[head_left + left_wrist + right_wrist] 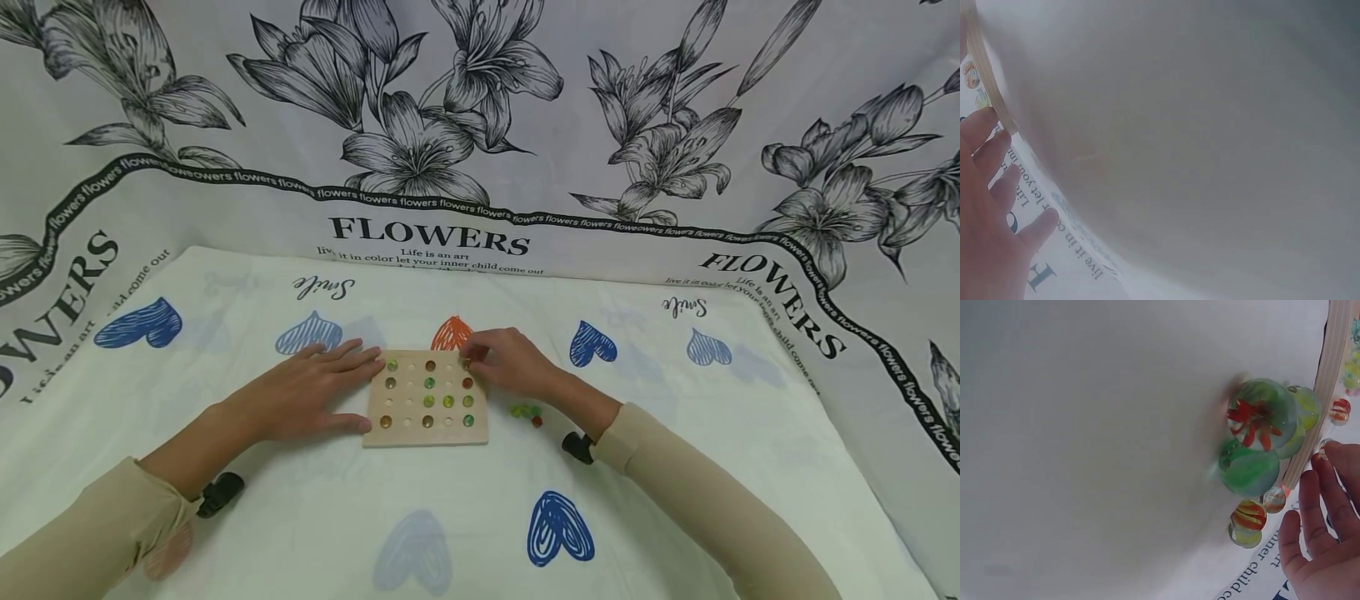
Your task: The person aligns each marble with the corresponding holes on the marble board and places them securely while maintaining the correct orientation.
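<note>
One desk: white cloth with printed hearts, filling the middle and bottom of the head view.
Backdrop: black-and-white floral print lettered "FLOWERS", across the top of the frame.
Sleeves: beige; left sleeve at lower left, right sleeve at lower right.
Wooden board: flat on the desk, centre of frame; rows of round holes.
Left hand: released, fingers extended and spread; fingertips and thumb touch the board's left side.
Right hand: grasping a small clear marble between thumb and fingertips, at the board's upper right corner.
Loose marbles: green, yellow-green and red, clustered right of the board.
Seated marbles: green, yellow-green, brown and red, in the board's holes.
</note>
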Action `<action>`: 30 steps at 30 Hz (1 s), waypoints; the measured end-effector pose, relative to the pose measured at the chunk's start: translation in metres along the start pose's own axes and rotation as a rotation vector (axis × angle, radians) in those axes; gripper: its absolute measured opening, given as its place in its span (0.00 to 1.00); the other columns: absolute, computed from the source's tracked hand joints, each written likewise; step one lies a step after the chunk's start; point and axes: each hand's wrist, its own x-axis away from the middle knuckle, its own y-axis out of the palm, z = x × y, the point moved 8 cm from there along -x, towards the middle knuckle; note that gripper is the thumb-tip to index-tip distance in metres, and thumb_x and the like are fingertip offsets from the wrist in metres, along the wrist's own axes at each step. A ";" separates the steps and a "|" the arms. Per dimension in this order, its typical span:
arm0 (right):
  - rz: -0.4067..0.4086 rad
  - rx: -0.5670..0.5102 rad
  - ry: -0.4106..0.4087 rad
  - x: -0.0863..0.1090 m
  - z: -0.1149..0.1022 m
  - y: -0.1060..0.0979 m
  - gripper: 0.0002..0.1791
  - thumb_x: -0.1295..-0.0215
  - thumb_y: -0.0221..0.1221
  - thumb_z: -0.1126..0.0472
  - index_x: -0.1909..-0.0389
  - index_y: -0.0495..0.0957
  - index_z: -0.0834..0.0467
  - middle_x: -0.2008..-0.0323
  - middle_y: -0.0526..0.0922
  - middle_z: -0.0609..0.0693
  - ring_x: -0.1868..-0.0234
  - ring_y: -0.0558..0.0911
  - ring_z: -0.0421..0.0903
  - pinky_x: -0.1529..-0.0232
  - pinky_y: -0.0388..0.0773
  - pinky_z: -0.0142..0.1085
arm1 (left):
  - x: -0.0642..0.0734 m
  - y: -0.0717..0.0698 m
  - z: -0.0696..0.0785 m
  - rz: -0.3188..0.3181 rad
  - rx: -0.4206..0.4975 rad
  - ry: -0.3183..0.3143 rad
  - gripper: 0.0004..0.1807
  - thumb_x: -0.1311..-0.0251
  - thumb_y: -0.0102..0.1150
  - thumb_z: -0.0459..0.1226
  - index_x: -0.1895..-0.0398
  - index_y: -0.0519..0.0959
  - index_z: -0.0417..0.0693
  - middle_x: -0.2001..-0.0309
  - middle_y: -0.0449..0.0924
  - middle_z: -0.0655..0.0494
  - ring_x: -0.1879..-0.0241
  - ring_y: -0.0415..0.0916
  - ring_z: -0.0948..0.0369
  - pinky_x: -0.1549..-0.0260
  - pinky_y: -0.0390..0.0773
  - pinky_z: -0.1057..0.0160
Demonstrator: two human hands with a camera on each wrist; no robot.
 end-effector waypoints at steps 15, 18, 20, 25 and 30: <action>0.094 -0.050 -0.002 0.016 0.034 -0.033 0.11 0.33 0.62 0.67 0.51 0.83 0.58 0.57 0.86 0.49 0.56 0.81 0.43 0.50 0.78 0.42 | 0.000 0.001 0.000 0.005 -0.007 0.002 0.48 0.40 0.48 0.71 0.24 0.63 0.52 0.25 0.61 0.55 0.27 0.58 0.46 0.36 0.63 0.34; 0.101 -0.054 0.015 0.021 0.044 -0.039 0.11 0.33 0.62 0.67 0.51 0.83 0.59 0.56 0.86 0.49 0.56 0.81 0.44 0.51 0.78 0.43 | 0.000 0.000 0.000 0.005 -0.009 0.001 0.48 0.40 0.49 0.71 0.24 0.63 0.52 0.25 0.61 0.55 0.27 0.58 0.46 0.36 0.63 0.34; 0.097 -0.053 0.036 0.023 0.050 -0.041 0.11 0.33 0.62 0.67 0.51 0.84 0.58 0.56 0.86 0.48 0.55 0.81 0.44 0.50 0.78 0.43 | -0.001 0.000 0.000 0.007 -0.012 0.003 0.48 0.40 0.49 0.71 0.25 0.64 0.52 0.25 0.61 0.55 0.27 0.58 0.46 0.37 0.63 0.34; 0.066 -0.063 0.061 0.026 0.060 -0.039 0.12 0.33 0.62 0.67 0.50 0.84 0.58 0.55 0.86 0.47 0.54 0.81 0.44 0.49 0.78 0.42 | -0.001 0.001 0.000 0.009 -0.011 0.007 0.48 0.40 0.49 0.71 0.25 0.63 0.52 0.25 0.61 0.55 0.27 0.59 0.46 0.37 0.64 0.34; 0.032 -0.082 0.069 0.026 0.064 -0.032 0.14 0.35 0.62 0.69 0.50 0.83 0.57 0.55 0.85 0.47 0.54 0.80 0.44 0.50 0.78 0.39 | -0.001 -0.001 0.000 0.013 -0.002 0.007 0.48 0.40 0.49 0.71 0.25 0.64 0.52 0.25 0.62 0.55 0.27 0.59 0.46 0.37 0.64 0.34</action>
